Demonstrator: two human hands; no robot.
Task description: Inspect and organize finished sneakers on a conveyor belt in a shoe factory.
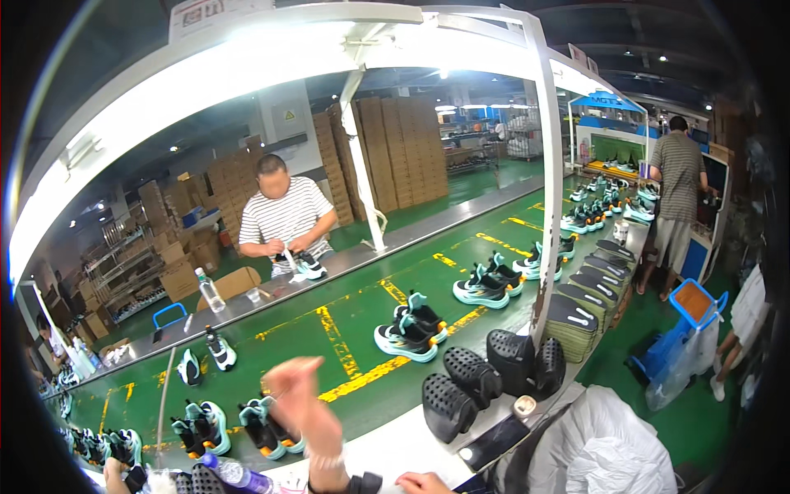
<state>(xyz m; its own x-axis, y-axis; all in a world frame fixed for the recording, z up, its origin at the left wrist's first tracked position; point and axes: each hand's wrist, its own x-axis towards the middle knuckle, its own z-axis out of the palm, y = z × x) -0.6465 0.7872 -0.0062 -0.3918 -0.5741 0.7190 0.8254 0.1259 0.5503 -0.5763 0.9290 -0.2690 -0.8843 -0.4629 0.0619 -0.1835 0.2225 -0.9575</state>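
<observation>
My left hand (304, 403) is raised over the near edge of the green conveyor belt (411, 387), a pale bracelet at its wrist. It is smeared by motion, but the fingers look stretched out and nothing shows in them. Partly behind it stands a pair of black and mint sneakers (262, 428) with orange heel parts. At the bottom edge my right hand (424, 483) lies low with fingers loosely extended and no object visible in it; much of it is cut off. A phone (494, 440) lies to its right, beside black perforated clogs (449, 407).
More sneaker pairs (411, 329) stand along the belt. A white post (543, 165) rises at the right. Stacked olive-green pads (573, 317) and a whitish plastic bag (605, 440) lie beyond the clogs. A purple-capped bottle (239, 475) is at lower left. Across the belt a co-worker (288, 214) handles a sneaker.
</observation>
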